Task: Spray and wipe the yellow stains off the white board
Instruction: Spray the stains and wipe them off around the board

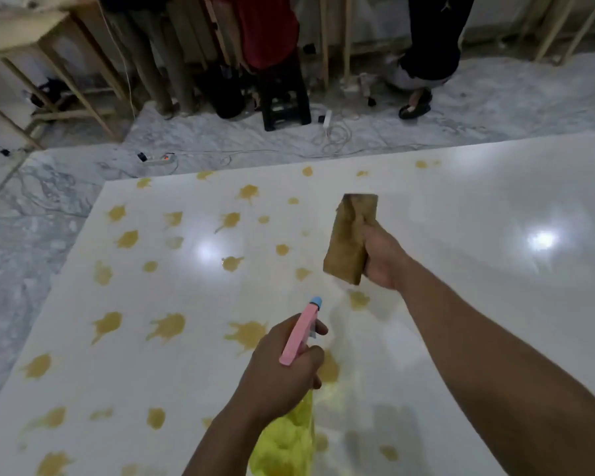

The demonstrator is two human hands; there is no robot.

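A large glossy white board (461, 207) lies flat below me, and several yellow stains (167, 327) are scattered over its left half and centre. My left hand (282, 365) grips a spray bottle (299, 333) with a pink trigger head, a blue nozzle and a yellow body, held over the stains with the nozzle facing away from me. My right hand (383, 259) holds a folded brownish, stained cloth (351, 237) lifted above the board. The board's right half shows almost no stains, and a wet smear (337, 396) lies near the bottle.
Grey marble floor (31, 242) surrounds the board. Beyond its far edge lie power strips and cables (327, 132). Wooden table legs (73, 91), a black stool (285, 101) and two people's legs (423, 56) stand at the back.
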